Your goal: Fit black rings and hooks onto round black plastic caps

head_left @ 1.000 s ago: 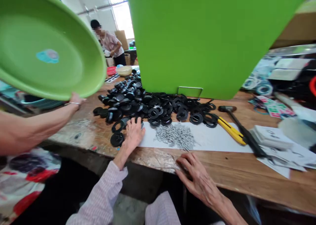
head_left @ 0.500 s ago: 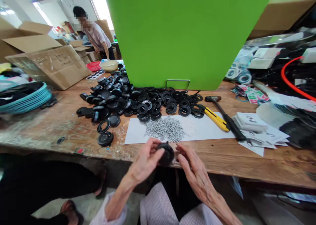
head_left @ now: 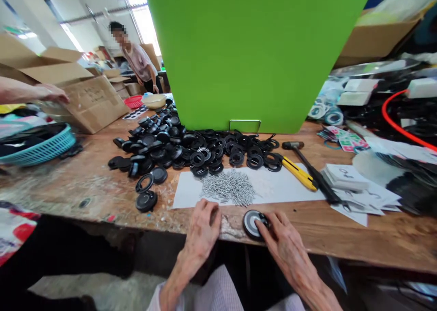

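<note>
My right hand (head_left: 282, 233) grips a round black disc part (head_left: 251, 223) by its right side, thumb on its face. A grey ring shows on that upward face. The disc is at the table's front edge. My left hand (head_left: 202, 224) rests at the near edge of a white paper, fingers bent and thumb a little apart; I see nothing in it. Just beyond its fingertips is a heap of small metal pins (head_left: 230, 186). Behind the pins lie many black rings (head_left: 218, 149), with a pile of black round caps (head_left: 155, 142) to their left.
A yellow utility knife (head_left: 299, 174) and a hammer (head_left: 312, 167) lie right of the pins, beside stacked white cards (head_left: 346, 176). A green board (head_left: 259, 56) stands behind. At left are a blue basket (head_left: 44, 147), a cardboard box (head_left: 92, 101) and another person's hand (head_left: 54, 94).
The disc has passed from my left hand to my right and now shows its grey-ringed face. My left hand has let go of it. Another person's arm has appeared at the left.
</note>
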Available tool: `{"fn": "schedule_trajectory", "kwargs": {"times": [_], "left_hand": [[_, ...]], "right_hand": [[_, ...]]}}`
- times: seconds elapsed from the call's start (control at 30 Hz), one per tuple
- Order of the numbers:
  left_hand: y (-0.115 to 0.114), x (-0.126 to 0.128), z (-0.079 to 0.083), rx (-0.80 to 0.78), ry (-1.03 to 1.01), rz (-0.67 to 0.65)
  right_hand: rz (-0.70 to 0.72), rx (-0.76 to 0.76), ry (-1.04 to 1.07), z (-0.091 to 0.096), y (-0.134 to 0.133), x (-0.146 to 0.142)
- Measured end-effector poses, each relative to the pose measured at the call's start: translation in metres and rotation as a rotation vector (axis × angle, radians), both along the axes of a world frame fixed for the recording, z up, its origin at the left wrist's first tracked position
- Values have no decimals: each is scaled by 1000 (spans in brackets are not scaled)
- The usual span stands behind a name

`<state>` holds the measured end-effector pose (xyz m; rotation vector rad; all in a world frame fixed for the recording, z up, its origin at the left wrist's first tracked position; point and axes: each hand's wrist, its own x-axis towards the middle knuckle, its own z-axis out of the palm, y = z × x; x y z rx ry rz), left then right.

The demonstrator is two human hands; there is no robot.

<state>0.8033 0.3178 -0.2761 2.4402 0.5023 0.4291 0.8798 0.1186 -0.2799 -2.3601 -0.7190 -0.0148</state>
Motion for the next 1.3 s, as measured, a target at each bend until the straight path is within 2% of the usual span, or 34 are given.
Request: {"fn": "schedule_trajectory", "kwargs": {"times": [0.1, 0.17, 0.23, 0.43, 0.63, 0.73, 0.83, 1.0, 1.13, 1.3], "left_hand": [[24, 5, -5, 119, 55, 108], [37, 10, -7, 149, 83, 143], [46, 13, -9, 169, 107, 133], [53, 16, -13, 187, 126, 63], [56, 21, -22, 234, 98, 81], [59, 20, -26, 255, 101, 41], [62, 18, -27, 263, 95, -11], [64, 20, -24, 235, -28, 68], [61, 21, -24, 219, -66, 91], [58, 20, -26, 194, -46, 67]], "right_hand": [[86, -77, -153, 5, -2, 1], [87, -121, -241, 7, -8, 4], [56, -150, -242, 11, -14, 10], [68, -121, -116, 30, -16, 38], [80, -144, -58, 41, -10, 69], [128, -180, -66, 37, -8, 89], [101, -271, -126, 24, 3, 118], [-17, -329, -190, 0, 40, 158], [-95, -347, -185, -10, 64, 167], [-141, -288, -137, -11, 76, 175]]}}
